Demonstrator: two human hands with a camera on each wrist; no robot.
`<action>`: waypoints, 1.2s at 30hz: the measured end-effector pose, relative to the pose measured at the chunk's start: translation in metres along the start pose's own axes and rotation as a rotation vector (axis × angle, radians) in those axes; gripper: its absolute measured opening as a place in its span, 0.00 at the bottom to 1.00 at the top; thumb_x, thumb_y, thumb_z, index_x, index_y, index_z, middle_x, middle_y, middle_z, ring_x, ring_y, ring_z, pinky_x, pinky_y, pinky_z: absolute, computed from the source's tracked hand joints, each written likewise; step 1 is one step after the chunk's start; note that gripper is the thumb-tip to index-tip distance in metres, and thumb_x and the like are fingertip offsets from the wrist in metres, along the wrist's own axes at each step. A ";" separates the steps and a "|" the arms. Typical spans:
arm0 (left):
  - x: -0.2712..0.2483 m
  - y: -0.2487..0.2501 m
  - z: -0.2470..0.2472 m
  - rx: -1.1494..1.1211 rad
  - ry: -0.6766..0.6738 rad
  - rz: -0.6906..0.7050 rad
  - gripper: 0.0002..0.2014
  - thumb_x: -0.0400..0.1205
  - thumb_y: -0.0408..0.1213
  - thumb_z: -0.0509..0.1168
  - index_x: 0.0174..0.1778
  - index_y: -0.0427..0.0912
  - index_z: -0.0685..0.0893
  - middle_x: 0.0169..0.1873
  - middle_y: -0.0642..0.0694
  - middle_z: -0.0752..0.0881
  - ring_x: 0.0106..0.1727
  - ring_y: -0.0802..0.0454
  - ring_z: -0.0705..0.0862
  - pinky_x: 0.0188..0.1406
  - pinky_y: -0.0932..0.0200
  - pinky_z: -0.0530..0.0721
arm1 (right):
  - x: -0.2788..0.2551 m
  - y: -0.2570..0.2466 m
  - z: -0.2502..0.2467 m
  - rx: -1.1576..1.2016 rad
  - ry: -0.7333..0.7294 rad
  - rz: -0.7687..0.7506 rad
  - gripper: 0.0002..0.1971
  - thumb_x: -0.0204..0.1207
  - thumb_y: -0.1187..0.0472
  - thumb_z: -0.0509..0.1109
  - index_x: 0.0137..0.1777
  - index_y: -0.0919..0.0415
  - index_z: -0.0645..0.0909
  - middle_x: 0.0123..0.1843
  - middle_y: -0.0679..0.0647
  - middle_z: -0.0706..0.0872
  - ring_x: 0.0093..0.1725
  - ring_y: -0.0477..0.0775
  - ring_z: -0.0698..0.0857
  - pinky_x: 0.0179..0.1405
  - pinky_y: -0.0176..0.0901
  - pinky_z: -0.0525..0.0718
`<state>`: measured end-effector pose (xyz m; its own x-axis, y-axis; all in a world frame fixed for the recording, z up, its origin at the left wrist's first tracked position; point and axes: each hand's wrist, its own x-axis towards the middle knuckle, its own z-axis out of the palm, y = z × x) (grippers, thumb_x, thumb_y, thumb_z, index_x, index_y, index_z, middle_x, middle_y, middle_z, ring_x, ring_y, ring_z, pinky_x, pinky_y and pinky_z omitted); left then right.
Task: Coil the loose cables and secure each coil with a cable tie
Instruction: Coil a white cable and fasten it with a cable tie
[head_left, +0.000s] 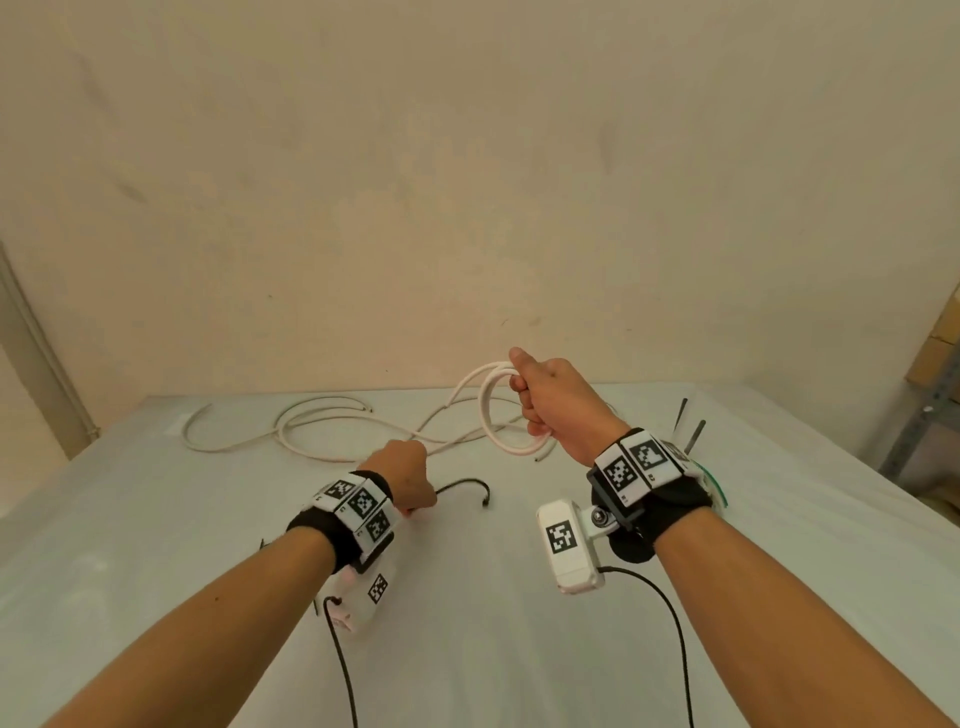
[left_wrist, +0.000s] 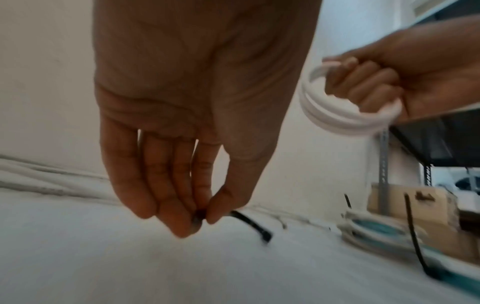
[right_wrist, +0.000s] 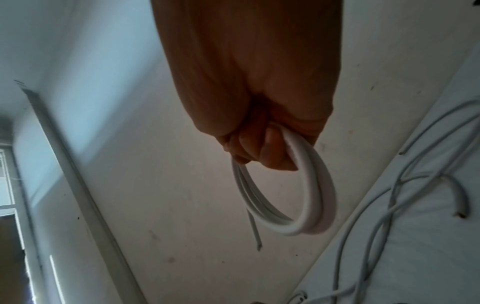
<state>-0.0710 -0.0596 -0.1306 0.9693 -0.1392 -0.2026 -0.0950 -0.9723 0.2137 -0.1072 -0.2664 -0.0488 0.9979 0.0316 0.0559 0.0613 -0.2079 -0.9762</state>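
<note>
Head view hides most of what the left hand (head_left: 402, 475) does: its back faces the camera and covers the fingertips, so only the free part of a black cable tie (head_left: 470, 487) curls out at 3 o'clock of it onto the tabletop (head_left: 519, 649). Left wrist view fills that in, though blurred: thumb and fingers (left_wrist: 179, 207) point down and pinch one end of the black cable tie (left_wrist: 253, 223), whose other end rests on the white surface. The right hand (head_left: 558, 402) is raised above the tabletop at 2 o'clock of the left hand, closed in a fist around a white coil (head_left: 501, 421). The coil is a few round turns of thick, flat-looking white cable hanging below the fist; in the right wrist view the turns (right_wrist: 306, 197) lie stacked side by side and one thin cut end (right_wrist: 255, 234) sticks out loose at 7 o'clock.

Loose cables (head_left: 311, 428), white and thinner, sprawl in open loops across the far half of the tabletop at 11 o'clock of the left hand, reaching almost to the wall; where each one ends is hard to trace. Behind the right wrist, at 3 o'clock, two dark ties (head_left: 688, 423) stand up; the left wrist view shows them beside an already wound bundle (left_wrist: 376, 229) with teal in it, too smeared to read further. The near half of the tabletop is bare white sheet, cut off by the picture edges at both sides.
</note>
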 end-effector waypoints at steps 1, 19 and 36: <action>0.000 -0.003 -0.006 -0.058 0.019 -0.010 0.07 0.78 0.38 0.74 0.37 0.39 0.88 0.33 0.46 0.91 0.37 0.48 0.91 0.41 0.55 0.93 | 0.000 0.000 -0.002 -0.027 -0.019 0.010 0.23 0.91 0.44 0.59 0.37 0.57 0.74 0.23 0.45 0.64 0.20 0.45 0.62 0.24 0.39 0.67; -0.043 0.016 -0.116 -0.396 0.426 0.428 0.05 0.85 0.35 0.71 0.46 0.44 0.92 0.26 0.54 0.78 0.25 0.61 0.72 0.28 0.69 0.70 | -0.004 -0.009 0.015 -0.225 -0.247 0.026 0.22 0.91 0.44 0.59 0.41 0.60 0.74 0.25 0.48 0.62 0.23 0.48 0.60 0.22 0.37 0.65; -0.052 0.008 -0.133 -0.226 0.221 0.439 0.06 0.89 0.38 0.66 0.49 0.46 0.87 0.43 0.47 0.86 0.43 0.50 0.79 0.47 0.55 0.79 | -0.012 -0.005 0.022 -0.223 -0.263 0.015 0.20 0.88 0.43 0.66 0.46 0.60 0.68 0.29 0.51 0.63 0.24 0.48 0.61 0.23 0.39 0.67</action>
<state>-0.0918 -0.0350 0.0089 0.8761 -0.4573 0.1525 -0.4747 -0.7634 0.4381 -0.1201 -0.2443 -0.0496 0.9614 0.2721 -0.0423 0.0784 -0.4177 -0.9052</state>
